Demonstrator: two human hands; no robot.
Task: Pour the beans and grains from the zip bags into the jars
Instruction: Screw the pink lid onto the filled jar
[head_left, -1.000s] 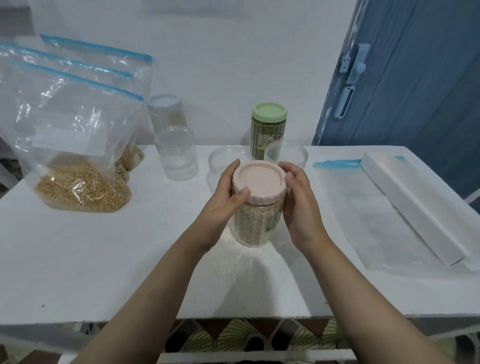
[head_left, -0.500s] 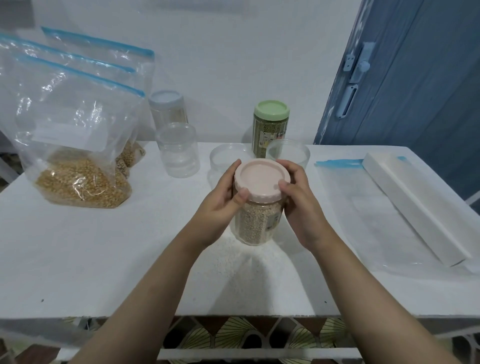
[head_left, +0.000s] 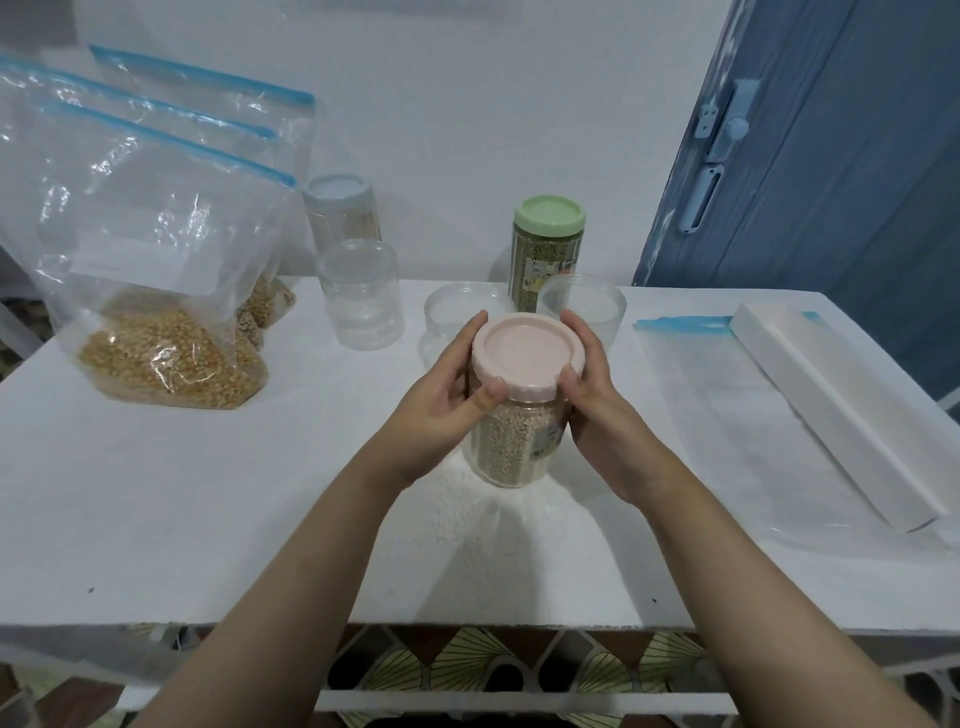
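Both hands' curled fingers (head_left: 571, 379) around lid (head_left: 527, 356)

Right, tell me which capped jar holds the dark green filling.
The jar with the green lid, standing at the back by the wall. The pink-lidded jar in the hands holds pale grain, and the grey-lidded one looks tan inside.

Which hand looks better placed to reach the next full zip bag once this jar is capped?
Probably the left hand. The bags of grain stand at the table's left side, nearer that hand. The right hand sits farther away, on the far side of the pink-lidded jar both hands grip.
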